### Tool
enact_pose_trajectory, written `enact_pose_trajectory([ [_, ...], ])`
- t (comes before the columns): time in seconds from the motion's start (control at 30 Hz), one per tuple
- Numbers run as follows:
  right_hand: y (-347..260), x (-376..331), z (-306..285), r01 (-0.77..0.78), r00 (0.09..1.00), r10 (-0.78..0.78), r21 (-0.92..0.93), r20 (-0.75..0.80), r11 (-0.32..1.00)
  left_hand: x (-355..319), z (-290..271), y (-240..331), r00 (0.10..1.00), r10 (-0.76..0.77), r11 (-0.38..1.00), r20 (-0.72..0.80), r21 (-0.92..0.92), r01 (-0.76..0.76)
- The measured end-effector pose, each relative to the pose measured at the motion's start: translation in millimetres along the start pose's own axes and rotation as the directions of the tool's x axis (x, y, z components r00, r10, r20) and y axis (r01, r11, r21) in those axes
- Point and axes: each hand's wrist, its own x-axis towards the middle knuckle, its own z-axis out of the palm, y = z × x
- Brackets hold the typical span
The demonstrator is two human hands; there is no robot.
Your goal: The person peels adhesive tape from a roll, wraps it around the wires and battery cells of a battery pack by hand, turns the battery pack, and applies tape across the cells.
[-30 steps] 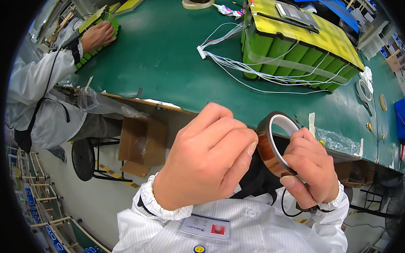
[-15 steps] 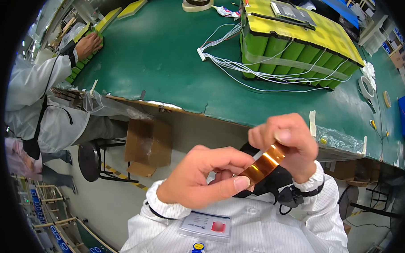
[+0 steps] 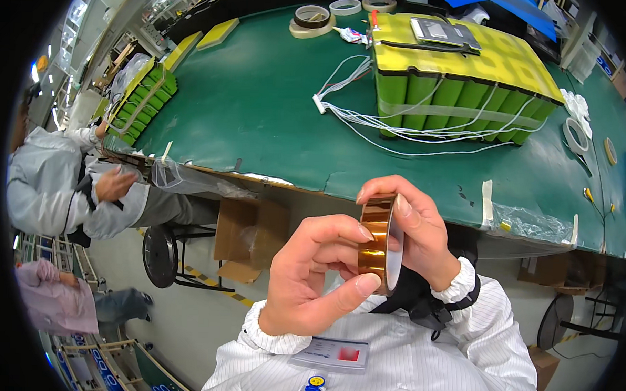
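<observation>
A roll of amber, see-through tape (image 3: 375, 247) stands on edge between my hands, just short of the bench's front edge. My left hand (image 3: 317, 275) pinches its near side, with the thumb low and the index finger on the outer face. At the upper right, my right hand (image 3: 416, 230) grips the rim, its thumb against the white core. Beyond, on the bench, sits a battery pack (image 3: 461, 97) of green cells with a yellow top. Thin white wires (image 3: 371, 118) run from its side to a small white connector (image 3: 319, 104).
The green bench (image 3: 247, 117) carries several tape rolls (image 3: 311, 17) at the back and a white roll (image 3: 575, 136) at right. A co-worker (image 3: 65, 180) stands at left beside another green pack (image 3: 145, 101). Below are a black stool (image 3: 160, 256) and a cardboard box (image 3: 253, 235).
The tape roll has turned more upright between my hands, and my right hand has shifted left. The co-worker's hand has come off the left pack and dropped lower.
</observation>
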Motion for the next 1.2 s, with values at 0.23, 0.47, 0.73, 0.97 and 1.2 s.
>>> enact_pose_trajectory([
  [0.23, -26.5, -8.0, -4.3, -0.110, 0.988, 0.092, -0.142, -0.128, 0.984, 0.6, -2.9, -5.4, 0.998, 0.068, 0.956, 0.005, 0.285, -0.067],
  [0.47, -39.1, -10.1, 8.3, -0.156, 0.966, 0.102, -0.224, -0.237, 0.962, 8.1, -5.8, -16.8, 0.993, 0.117, 0.993, -0.016, -0.019, -0.117],
  [0.73, -27.0, -9.4, 14.7, -0.237, 0.924, 0.135, -0.260, -0.359, 0.936, 4.2, -10.4, -30.1, 0.981, 0.117, 0.991, -0.156, 0.080, -0.105],
  [0.97, -37.1, -24.1, 4.5, -0.216, 0.929, 0.093, -0.320, -0.358, 0.922, 13.4, 1.4, -31.0, 0.997, 0.050, 0.998, -0.061, 0.030, -0.048],
  [1.2, -44.2, -37.5, -5.7, -0.134, 0.948, -0.022, -0.460, -0.319, 0.878, 15.8, 12.2, -30.9, 1.000, -0.002, 0.999, -0.009, 0.033, 0.003],
])
